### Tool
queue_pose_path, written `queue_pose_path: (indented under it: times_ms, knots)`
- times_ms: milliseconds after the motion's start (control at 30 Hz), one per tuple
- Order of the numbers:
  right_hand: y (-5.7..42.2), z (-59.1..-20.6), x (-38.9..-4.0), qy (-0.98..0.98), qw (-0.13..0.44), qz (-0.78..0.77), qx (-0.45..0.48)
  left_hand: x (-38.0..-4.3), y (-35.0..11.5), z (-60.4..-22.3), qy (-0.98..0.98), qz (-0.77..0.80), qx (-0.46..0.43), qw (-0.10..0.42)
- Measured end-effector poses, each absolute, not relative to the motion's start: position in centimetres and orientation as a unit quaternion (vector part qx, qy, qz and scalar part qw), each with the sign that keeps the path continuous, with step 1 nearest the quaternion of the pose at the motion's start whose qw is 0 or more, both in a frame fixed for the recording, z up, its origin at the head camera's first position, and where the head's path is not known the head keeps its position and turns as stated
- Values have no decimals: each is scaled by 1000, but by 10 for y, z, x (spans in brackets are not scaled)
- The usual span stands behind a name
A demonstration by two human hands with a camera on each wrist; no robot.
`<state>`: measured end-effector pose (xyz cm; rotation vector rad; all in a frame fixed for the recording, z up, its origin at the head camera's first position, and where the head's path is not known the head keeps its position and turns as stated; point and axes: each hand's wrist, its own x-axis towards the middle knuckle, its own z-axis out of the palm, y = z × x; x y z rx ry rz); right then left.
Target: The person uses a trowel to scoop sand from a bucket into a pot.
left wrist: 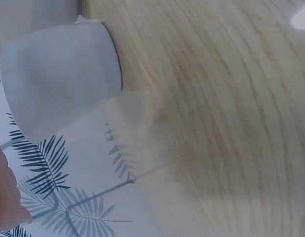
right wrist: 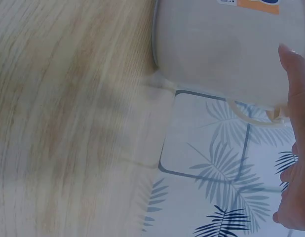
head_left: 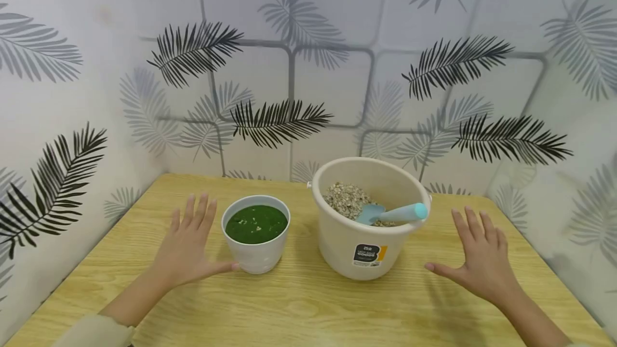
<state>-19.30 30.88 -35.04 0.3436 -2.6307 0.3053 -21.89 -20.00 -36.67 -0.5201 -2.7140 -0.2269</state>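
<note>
My left hand (head_left: 185, 248) is spread with straight fingers to the left of a white pot (head_left: 257, 253), its thumb tip overlapping the pot's lower side in the head view. Dark green liquid (head_left: 255, 224) with a few pale bits on top fills much of the pot. To the right stands a larger cream bucket (head_left: 332, 245) holding pale, grainy material (head_left: 347, 200). A light blue scoop (head_left: 397, 213) lies in it, handle leaning on the right rim. Right of the bucket, my right hand (head_left: 484, 264) is also spread, holding nothing.
Both containers stand on a light wood-grain table (head_left: 308, 315). Walls with a leaf pattern (head_left: 332, 84) close in the back and both sides. A carrying handle (right wrist: 251, 118) hangs at the bucket's side in the right wrist view. A label (head_left: 368, 255) marks the bucket's front.
</note>
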Motion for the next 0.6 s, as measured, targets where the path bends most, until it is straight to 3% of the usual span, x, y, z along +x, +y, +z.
queue_pose_path:
  times_ms: [267, 600]
  knots:
    - [311, -341, -193, -946, 256, 125, 157, -225, -185, -356, -952, -99, -208, 201]
    - [304, -325, -192, -936, 279, 140, 164, -231, -165, -342, -951, -134, -220, 173]
